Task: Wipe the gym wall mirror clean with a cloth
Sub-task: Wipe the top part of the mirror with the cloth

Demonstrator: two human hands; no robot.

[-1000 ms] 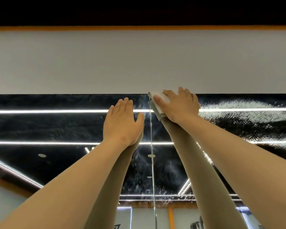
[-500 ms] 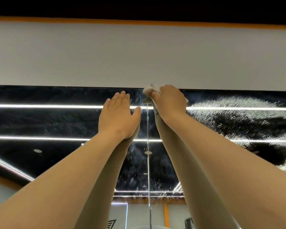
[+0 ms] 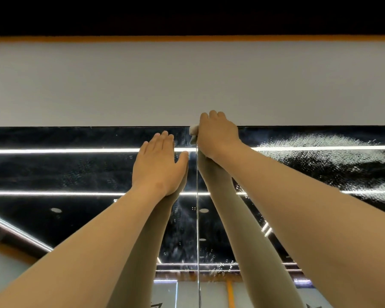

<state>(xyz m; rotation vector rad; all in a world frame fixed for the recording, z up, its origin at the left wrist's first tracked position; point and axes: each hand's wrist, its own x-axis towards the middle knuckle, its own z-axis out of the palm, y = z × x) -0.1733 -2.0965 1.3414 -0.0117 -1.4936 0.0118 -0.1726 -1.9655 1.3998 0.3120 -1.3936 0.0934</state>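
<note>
Nearest the camera, two bare forearms reach up and away. The left hand [image 3: 158,165] lies flat with its fingers straight and close together. Its palm rests on the large dark glass wall mirror [image 3: 76,170], just left of the thin vertical seam [image 3: 197,218] between two panels. It holds nothing and seems to serve as a brace.

The right hand [image 3: 217,134] is just across the seam and higher, with its fingers curled round a small white cloth [image 3: 193,129]. Only a corner of the cloth shows. The hand presses it against the mirror's very top edge, where the glass meets the plain pale grey wall [image 3: 187,85].

I judge the step in hand to be wiping the mirror's top strip at the seam. Near the cloth, to its right, a patch of fine white spray droplets [image 3: 320,156] covers the glass. The next move therefore likely calls for a firm stroke rightwards along the top edge into that patch, with even pressure at full reach. Farthest up runs a narrow orange trim band [image 3: 187,38].
</note>
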